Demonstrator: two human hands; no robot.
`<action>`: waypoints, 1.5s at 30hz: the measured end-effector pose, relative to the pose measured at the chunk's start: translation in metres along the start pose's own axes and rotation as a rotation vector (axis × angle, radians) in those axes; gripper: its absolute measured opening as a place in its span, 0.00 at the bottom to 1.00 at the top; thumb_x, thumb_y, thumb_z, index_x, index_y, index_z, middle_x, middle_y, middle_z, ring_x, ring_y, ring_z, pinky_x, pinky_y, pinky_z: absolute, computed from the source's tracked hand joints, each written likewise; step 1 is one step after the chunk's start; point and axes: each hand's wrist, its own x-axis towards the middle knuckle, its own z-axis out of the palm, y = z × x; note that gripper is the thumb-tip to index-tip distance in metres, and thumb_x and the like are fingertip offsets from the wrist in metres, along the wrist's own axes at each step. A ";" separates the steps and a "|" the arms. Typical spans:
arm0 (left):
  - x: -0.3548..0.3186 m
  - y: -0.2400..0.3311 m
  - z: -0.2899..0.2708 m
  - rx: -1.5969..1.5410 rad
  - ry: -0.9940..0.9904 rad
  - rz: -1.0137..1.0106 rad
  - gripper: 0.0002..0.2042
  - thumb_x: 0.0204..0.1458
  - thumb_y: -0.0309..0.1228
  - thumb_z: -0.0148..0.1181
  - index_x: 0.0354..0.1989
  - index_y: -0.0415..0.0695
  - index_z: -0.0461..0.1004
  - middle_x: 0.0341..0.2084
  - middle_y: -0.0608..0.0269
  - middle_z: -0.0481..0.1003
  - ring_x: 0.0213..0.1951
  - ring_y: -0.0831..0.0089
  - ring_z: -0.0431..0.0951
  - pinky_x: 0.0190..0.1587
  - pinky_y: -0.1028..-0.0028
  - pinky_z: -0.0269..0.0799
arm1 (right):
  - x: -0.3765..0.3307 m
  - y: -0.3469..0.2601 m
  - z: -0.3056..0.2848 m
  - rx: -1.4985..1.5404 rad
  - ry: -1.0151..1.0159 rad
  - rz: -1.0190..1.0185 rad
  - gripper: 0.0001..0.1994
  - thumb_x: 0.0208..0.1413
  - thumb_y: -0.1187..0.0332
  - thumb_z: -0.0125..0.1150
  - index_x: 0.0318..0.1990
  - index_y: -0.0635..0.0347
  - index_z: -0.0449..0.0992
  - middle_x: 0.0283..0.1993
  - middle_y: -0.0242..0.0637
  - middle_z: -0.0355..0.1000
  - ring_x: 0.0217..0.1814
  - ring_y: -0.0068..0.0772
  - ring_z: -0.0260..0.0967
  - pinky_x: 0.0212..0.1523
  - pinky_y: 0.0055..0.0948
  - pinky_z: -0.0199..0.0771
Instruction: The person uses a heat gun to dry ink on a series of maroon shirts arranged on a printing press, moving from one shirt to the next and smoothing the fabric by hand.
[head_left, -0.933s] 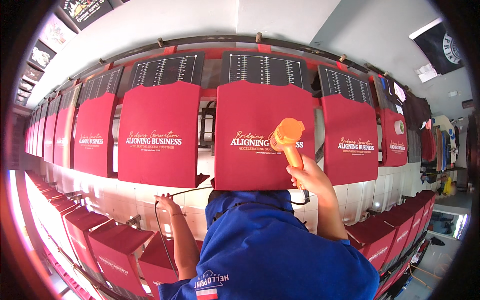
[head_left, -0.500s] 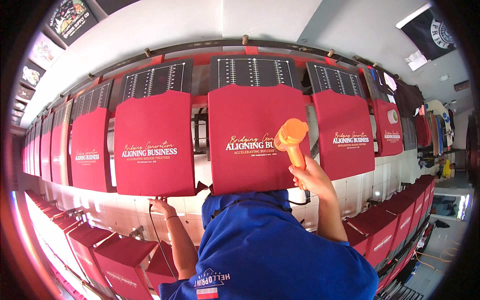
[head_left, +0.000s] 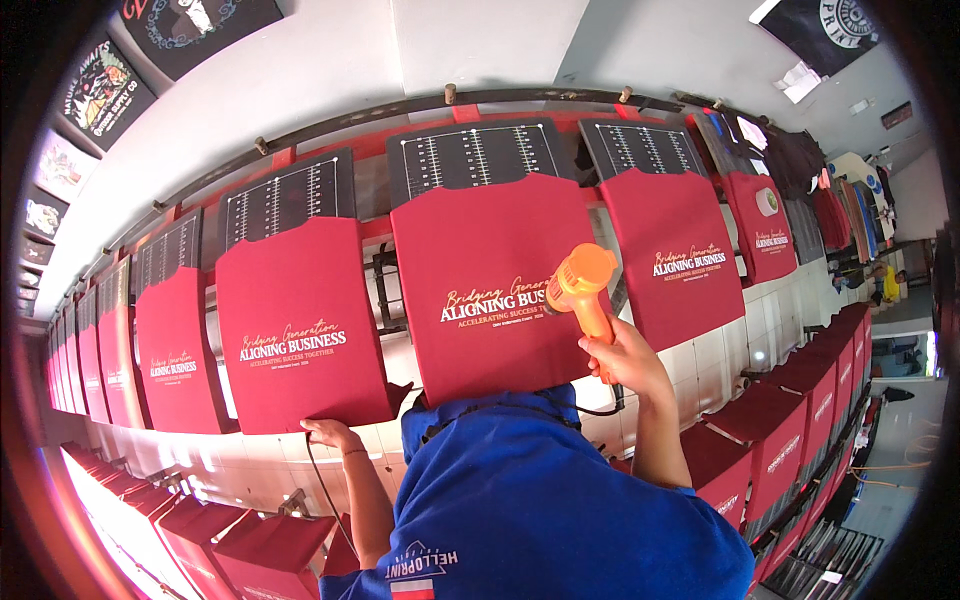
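My right hand (head_left: pixel 632 358) grips the handle of an orange heat gun (head_left: pixel 582 278). The gun is held over the lower right of a dark red shirt (head_left: pixel 490 230) with white and gold print, hiding part of the lettering. This shirt lies flat on a black board (head_left: pixel 478 158) with white ruler marks. Lower left, my left hand (head_left: pixel 332 434) has its fingers closed round a thin black cord (head_left: pixel 317 468), beside the bottom hem of the neighbouring printed red shirt (head_left: pixel 295 290).
More printed red shirts (head_left: pixel 672 240) on boards run left and right along a red and black rack (head_left: pixel 465 112). A white roll (head_left: pixel 766 202) rests on one at the right. Behind me stands a second row of shirts (head_left: pixel 770 430). Clothes hang far right.
The view has turned and shifted slightly, so the rows now slant upward to the right. Both hands keep their holds, and the heat gun stays over the same shirt.
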 end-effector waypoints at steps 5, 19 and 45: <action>-0.018 0.017 0.006 -0.014 -0.010 -0.049 0.33 0.63 0.51 0.43 0.55 0.23 0.62 0.52 0.37 0.69 0.46 0.53 0.75 0.48 0.59 0.75 | -0.002 0.008 0.005 0.020 0.076 -0.037 0.14 0.58 0.67 0.58 0.48 0.64 0.65 0.24 0.30 0.67 0.19 0.17 0.64 0.18 0.19 0.65; 0.031 -0.030 -0.007 1.017 -0.067 0.288 0.25 0.66 0.39 0.40 0.62 0.29 0.59 0.61 0.45 0.64 0.59 0.55 0.70 0.55 0.63 0.69 | -0.013 0.010 -0.017 0.059 0.112 0.008 0.14 0.57 0.69 0.59 0.48 0.65 0.67 0.32 0.29 0.68 0.27 0.18 0.67 0.27 0.22 0.71; 0.219 0.078 -0.098 0.026 0.099 -0.160 0.26 0.63 0.52 0.41 0.50 0.36 0.64 0.39 0.52 0.73 0.29 0.66 0.75 0.25 0.68 0.70 | -0.001 -0.005 0.127 0.581 -0.200 -0.058 0.27 0.56 0.75 0.53 0.65 0.62 0.58 0.55 0.45 0.70 0.41 0.37 0.76 0.43 0.36 0.80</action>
